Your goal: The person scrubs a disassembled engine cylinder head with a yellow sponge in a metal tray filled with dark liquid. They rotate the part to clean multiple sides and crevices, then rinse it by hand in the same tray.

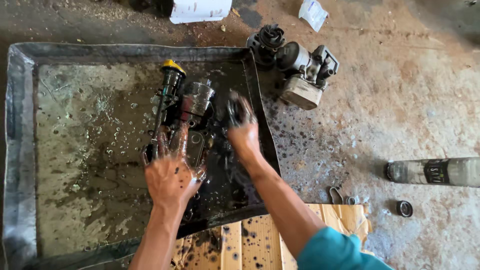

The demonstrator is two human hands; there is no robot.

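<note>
Looking down, we've got a grimy engine part (182, 112), some housing with a yellow cap (173, 65) on a long neck, lying in a shallow metal tray (20, 150) of dark oily liquid on the floor. Our left hand (169, 172) lies flat and spread on its lower end, pinning it, not gripping. Our right hand (241, 127) is clenched around something dark and blurred just beside the part; we can't tell what. That part looks heavy, rigid and seriously slick, so we'd grab the neck under the cap or the ribbed cylinder body. A similar cleaner assembly (300, 72) sits outside the tray, with a plastic bottle (435, 171) lying well apart.
</note>
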